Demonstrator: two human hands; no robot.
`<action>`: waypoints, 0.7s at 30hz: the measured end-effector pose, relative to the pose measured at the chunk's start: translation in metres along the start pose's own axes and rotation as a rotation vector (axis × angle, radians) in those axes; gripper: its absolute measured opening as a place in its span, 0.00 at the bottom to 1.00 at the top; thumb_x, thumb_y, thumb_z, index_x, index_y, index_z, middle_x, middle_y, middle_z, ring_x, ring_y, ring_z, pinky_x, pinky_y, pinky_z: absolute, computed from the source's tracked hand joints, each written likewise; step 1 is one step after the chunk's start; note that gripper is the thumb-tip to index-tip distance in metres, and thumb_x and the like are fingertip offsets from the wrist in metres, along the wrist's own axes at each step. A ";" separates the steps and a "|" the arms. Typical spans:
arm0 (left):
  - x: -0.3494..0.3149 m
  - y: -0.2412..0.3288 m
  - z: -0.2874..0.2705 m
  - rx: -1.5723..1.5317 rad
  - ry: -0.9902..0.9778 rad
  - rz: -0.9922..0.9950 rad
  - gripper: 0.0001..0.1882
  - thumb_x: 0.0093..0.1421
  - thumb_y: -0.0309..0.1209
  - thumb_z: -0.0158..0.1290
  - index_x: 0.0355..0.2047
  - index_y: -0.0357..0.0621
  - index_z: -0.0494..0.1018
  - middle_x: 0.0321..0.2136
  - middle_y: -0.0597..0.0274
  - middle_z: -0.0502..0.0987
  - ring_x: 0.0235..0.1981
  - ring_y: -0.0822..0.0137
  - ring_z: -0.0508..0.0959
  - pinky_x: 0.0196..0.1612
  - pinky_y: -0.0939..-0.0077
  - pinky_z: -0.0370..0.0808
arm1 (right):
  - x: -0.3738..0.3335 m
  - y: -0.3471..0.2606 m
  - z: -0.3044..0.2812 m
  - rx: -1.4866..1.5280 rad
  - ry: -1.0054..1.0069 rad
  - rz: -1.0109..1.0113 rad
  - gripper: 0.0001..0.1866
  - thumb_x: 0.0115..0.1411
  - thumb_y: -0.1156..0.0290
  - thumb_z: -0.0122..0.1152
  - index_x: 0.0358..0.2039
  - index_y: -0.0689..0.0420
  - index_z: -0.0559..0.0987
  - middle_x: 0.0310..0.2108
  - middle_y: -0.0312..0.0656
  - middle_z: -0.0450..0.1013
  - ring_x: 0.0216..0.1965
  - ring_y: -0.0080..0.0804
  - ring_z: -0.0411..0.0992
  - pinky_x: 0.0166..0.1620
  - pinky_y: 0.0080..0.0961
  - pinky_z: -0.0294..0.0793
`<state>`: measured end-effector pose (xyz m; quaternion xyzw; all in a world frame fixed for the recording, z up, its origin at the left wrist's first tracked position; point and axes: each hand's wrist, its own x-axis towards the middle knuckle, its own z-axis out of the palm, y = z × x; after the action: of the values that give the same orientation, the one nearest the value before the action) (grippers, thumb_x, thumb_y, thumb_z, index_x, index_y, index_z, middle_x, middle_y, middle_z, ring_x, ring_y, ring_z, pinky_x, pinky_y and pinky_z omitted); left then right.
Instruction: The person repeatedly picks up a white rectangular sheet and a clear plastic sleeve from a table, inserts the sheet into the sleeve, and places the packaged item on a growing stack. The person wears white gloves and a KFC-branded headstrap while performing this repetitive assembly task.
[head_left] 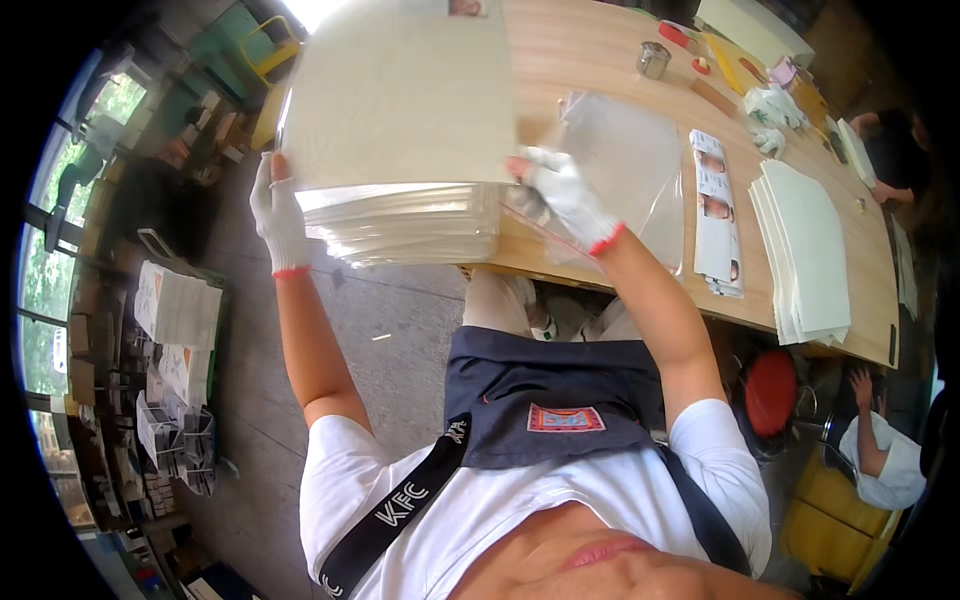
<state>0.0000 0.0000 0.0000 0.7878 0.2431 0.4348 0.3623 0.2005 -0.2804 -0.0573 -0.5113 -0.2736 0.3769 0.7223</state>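
A large pale board (400, 110) lies on top of a thick stack of similar boards in shiny clear plastic sleeves (400, 225) at the table's near left edge. My left hand (278, 215), in a white glove with a red cuff, grips the board's left side, thumb upward; its other fingers are mostly hidden. At the near right corner, my right hand (568, 195), gloved the same way, has its fingers curled against the board's edge. Slight blur surrounds that hand. Beside it, loose clear plastic sleeves (630, 165) lie flat on the wooden table (590, 40).
Right of the sleeves lie a strip of printed sheets (713, 210) and a stack of pale boards (800, 250). A metal tin (654, 60) stands farther back. Other people work at the right. A red stool (770, 392) sits below the table, and a loaded cart (178, 310) stands left.
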 end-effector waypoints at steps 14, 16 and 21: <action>-0.067 0.125 0.005 -0.225 -0.067 0.612 0.21 0.63 0.38 0.45 0.55 0.47 0.65 0.53 0.50 0.68 0.56 0.61 0.66 0.59 0.71 0.59 | -0.030 0.035 0.000 -0.049 0.064 0.263 0.18 0.62 0.56 0.50 0.27 0.58 0.74 0.19 0.38 0.73 0.14 0.24 0.68 0.18 0.19 0.67; -0.093 0.150 0.010 -0.544 -0.304 0.743 0.20 0.62 0.38 0.45 0.54 0.47 0.65 0.52 0.50 0.68 0.55 0.61 0.67 0.58 0.71 0.60 | -0.056 0.049 -0.010 -0.031 0.126 0.254 0.15 0.62 0.59 0.51 0.28 0.59 0.74 0.19 0.38 0.74 0.16 0.22 0.69 0.19 0.19 0.69; -0.123 0.198 0.043 -1.102 -0.799 0.831 0.19 0.62 0.37 0.46 0.52 0.46 0.66 0.50 0.50 0.69 0.52 0.60 0.67 0.55 0.70 0.60 | -0.128 0.058 -0.043 -0.029 0.191 0.299 0.13 0.63 0.62 0.49 0.29 0.59 0.74 0.22 0.38 0.74 0.18 0.21 0.70 0.21 0.17 0.70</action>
<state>-0.0116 -0.2240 0.0767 0.6176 -0.4686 0.2767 0.5678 0.1456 -0.3976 -0.1278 -0.5902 -0.1300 0.4259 0.6733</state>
